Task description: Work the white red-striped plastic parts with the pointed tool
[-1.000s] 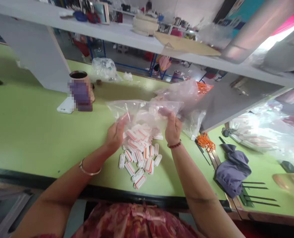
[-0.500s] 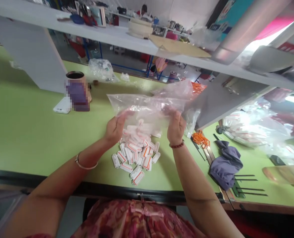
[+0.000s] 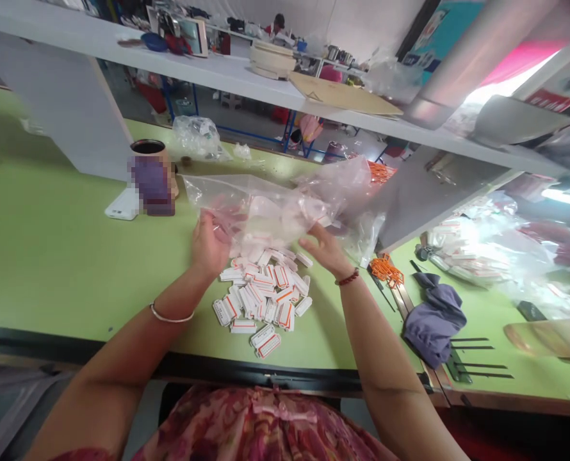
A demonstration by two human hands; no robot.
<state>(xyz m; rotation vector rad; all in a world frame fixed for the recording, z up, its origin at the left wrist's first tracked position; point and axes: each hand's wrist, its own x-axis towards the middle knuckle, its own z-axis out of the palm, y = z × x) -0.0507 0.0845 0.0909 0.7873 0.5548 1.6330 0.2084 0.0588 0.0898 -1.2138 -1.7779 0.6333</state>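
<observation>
A clear plastic bag hangs in a wide, crumpled shape above a pile of small white plastic pieces with orange and red stripes. My left hand grips the bag's left side, and its fingers show through the film. At the bag's right edge is my right hand, its thumb apart from the fingers; the fingertips are partly hidden at the film and seem to touch it. Two striped pieces lie nearest to me, a little apart from the pile.
On the left stand a dark-topped cup and a white device. To the right lie orange clips, a grey-purple cloth and bags of white pieces. A shelf crosses above; another person sits far behind it.
The bag has shifted left and slackened. My left hand moved slightly left with it, while my right hand loosened and its thumb spread away. More striped pieces are uncovered.
</observation>
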